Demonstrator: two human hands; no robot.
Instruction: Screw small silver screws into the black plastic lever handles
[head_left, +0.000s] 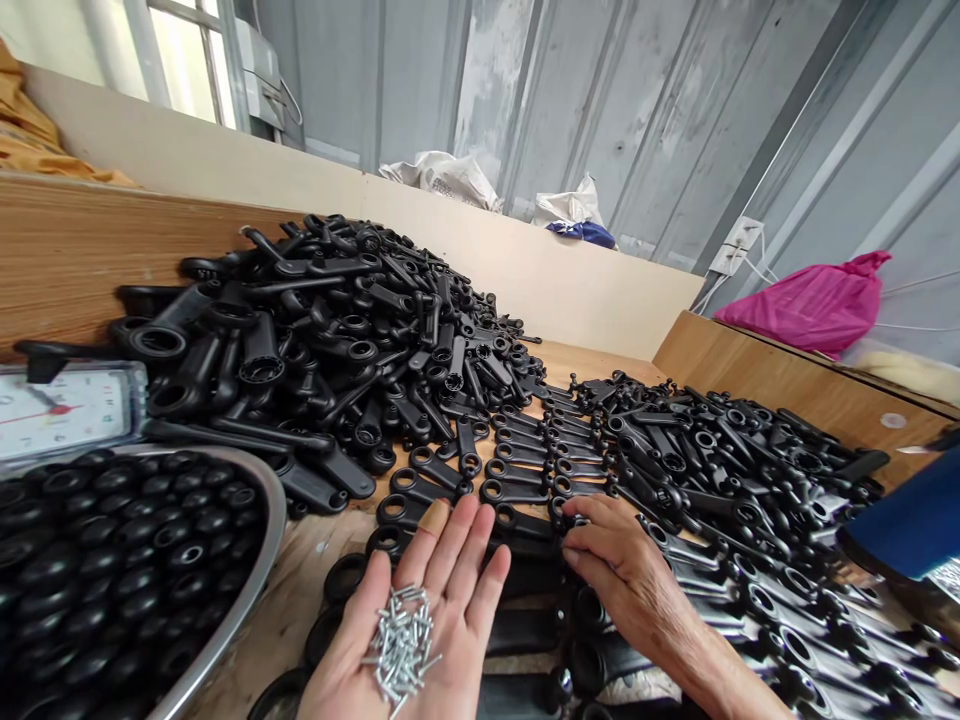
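Observation:
My left hand (427, 610) is palm up with its fingers stretched out, bearing a small heap of silvery metal pins (403, 645), perhaps screws or rivets. To its right, my right hand (622, 560) reaches over rows of black plastic crank levers (517, 490), each with a ring at one end. Its thumb and fingertips are drawn together at the lever ends; whatever they pinch is too small or hidden to name. Several levers (525, 630) lie partly behind my left hand.
A large pile of black levers (360, 320) rises behind, and another heap (720, 440) lies right. Black balls fill a metal bowl (274, 510) at left, beside a dial scale (67, 410). Wooden boards (600, 300) edge the table. A pink bag (810, 305) rests on the right board.

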